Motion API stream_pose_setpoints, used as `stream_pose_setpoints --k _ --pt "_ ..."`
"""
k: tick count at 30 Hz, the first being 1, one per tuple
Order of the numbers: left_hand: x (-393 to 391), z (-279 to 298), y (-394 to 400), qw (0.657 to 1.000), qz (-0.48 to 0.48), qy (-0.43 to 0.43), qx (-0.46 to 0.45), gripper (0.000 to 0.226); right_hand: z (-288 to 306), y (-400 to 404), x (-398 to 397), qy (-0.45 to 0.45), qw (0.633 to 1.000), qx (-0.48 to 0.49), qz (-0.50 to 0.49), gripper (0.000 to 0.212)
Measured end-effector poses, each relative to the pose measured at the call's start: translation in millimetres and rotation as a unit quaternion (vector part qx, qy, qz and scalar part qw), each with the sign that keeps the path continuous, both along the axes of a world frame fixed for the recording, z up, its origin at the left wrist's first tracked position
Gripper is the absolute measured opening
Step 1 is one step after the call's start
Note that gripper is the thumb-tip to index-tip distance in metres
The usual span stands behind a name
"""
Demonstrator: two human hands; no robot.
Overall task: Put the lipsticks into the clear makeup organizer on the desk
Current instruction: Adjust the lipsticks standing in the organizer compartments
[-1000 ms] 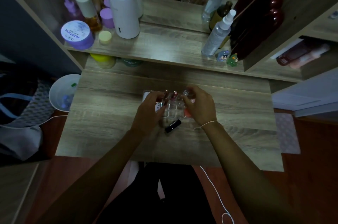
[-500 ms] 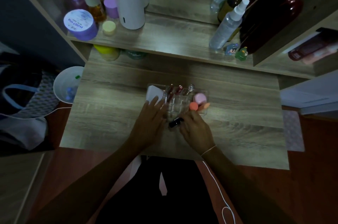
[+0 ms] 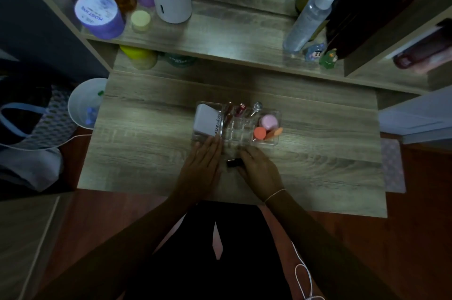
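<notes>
One black lipstick flat on desk near front edge, long axis left-right, right hand pinching it. Three tubes upright in clear organizer. Left hand flat, fingers spread, touching organizer's front-left corner.

Bare worktop is lying wide open on the left and right of the frame. In the middle, the clear organizer is blocking the way. Above it, a low shelf is hanging over the worktop's back edge.
</notes>
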State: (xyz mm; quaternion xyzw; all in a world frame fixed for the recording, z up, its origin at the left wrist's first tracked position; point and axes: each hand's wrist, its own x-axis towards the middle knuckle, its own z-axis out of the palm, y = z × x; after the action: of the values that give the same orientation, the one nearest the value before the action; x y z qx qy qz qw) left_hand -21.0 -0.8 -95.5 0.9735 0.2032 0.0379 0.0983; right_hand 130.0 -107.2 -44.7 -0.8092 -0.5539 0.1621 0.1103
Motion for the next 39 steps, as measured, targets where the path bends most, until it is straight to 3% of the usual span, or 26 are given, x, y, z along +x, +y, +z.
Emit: stream_pose_setpoints --k 3,6,9,13,18,39 --pt "1 1 0 1.0 0.003 -0.005 -0.007 0.058 -2 -5 -1 0.02 1.0 -0.001 -0.005 0.032" --pt "1 0 0 1.0 0.002 -0.001 -0.012 0.058 3 -5 -2 0.062 0.993 0.059 -0.082 0.029" --pt "1 -2 1 1.0 0.002 0.006 -0.022 0.06 15 7 0 0.099 0.964 0.143 -0.199 0.021" --pt "0 -6 2 0.999 0.0 -0.003 -0.049 0.06 32 31 7 0.139 0.921 0.204 -0.301 0.027" --pt "-3 -11 4 0.998 -0.003 -0.009 -0.058 0.063 38 52 8 0.139 0.916 0.229 -0.3 0.023" --pt "-5 -23 4 0.998 0.005 -0.006 -0.064 0.063 18 54 20 0.104 0.963 0.104 -0.225 0.03"
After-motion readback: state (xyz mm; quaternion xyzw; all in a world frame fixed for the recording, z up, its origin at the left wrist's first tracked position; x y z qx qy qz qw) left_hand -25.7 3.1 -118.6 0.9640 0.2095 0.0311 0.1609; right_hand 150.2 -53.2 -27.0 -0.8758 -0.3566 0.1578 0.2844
